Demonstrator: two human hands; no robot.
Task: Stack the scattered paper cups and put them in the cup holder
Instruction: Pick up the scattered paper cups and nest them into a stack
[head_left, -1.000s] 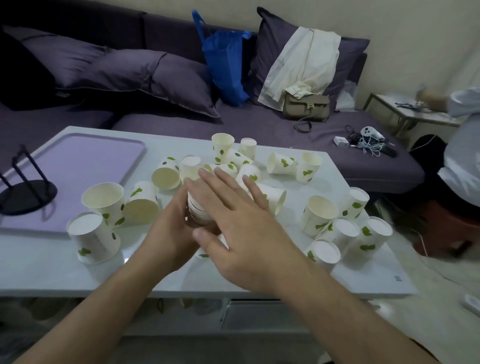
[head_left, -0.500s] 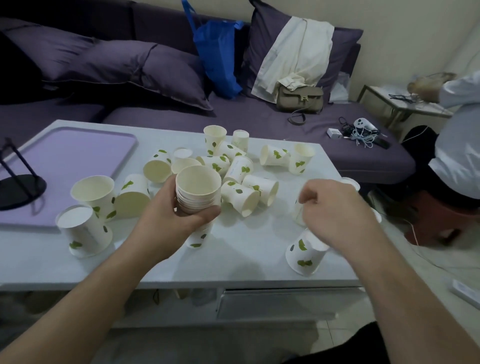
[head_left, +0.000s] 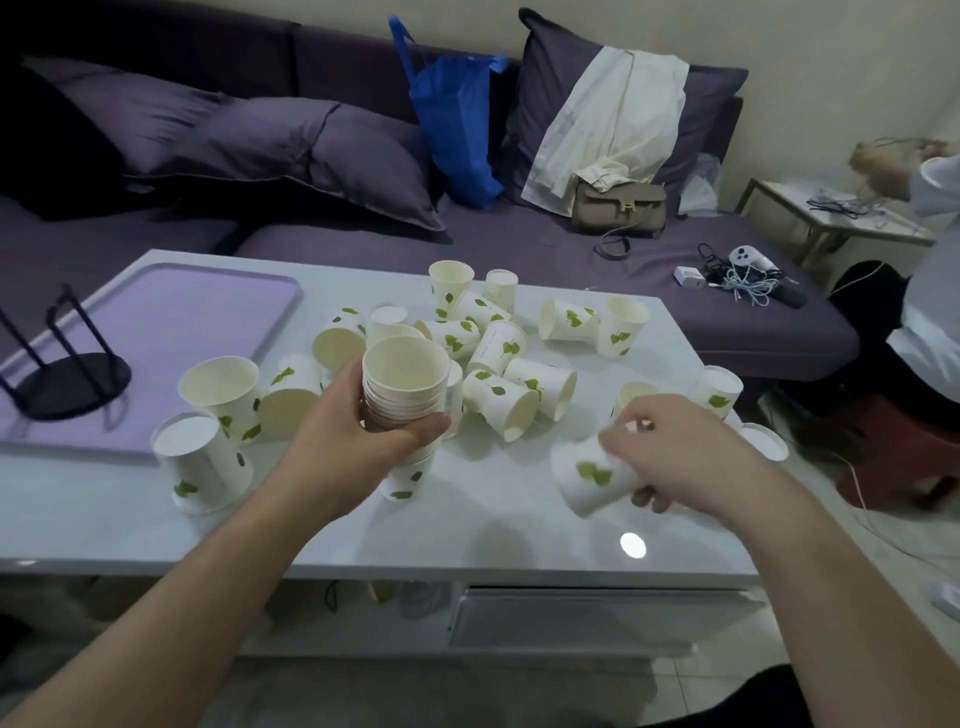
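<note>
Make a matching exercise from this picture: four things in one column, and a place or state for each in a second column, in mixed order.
Things
1. stack of cups
2. single cup
3. cup holder
4. blue bag

Places or states
A. stands on the purple tray
B. held by the left hand
C. leans on the sofa
D. held by the right hand, tilted

Pairs: 1-B, 2-D, 3-A, 4-C

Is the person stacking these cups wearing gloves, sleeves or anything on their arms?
No. The left hand and right hand are both bare, with no gloves, rings, watch or bracelet visible. Both forearms are uncovered right down to the bottom edge of the picture, so no sleeve shows.
</note>
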